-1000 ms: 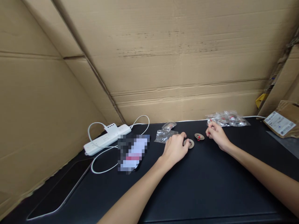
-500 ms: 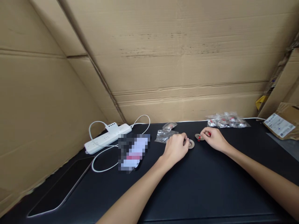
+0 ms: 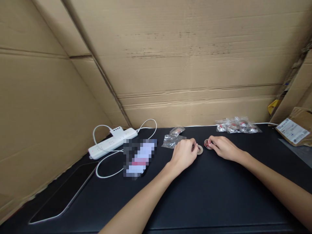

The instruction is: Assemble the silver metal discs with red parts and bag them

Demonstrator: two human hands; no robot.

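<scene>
My left hand (image 3: 184, 152) is closed in a pinch on the edge of a small round disc (image 3: 200, 149), pale with a rim, low over the black table. Just to the right, my right hand (image 3: 223, 148) has its fingertips closed on a second round disc (image 3: 206, 144), which is tilted and shows a bit of red by the fingers. A narrow gap separates the two discs. Fingers hide part of each one. Behind my left hand lie a flat clear plastic bag (image 3: 170, 141) and a small bag (image 3: 177, 131) with something reddish in it.
Several clear bags of round silvery pieces with red bits (image 3: 237, 125) lie at the back. A white power strip (image 3: 113, 143) with cables, a pixelated item (image 3: 140, 159) and a dark tablet (image 3: 64, 191) are at left. A labelled brown package (image 3: 294, 128) sits right; cardboard walls surround the table.
The right-hand disc has turned from nearly flat to tilted up, and its red piece has shifted from hanging below to beside the fingertips. My right hand dropped slightly. My left hand stays almost still.
</scene>
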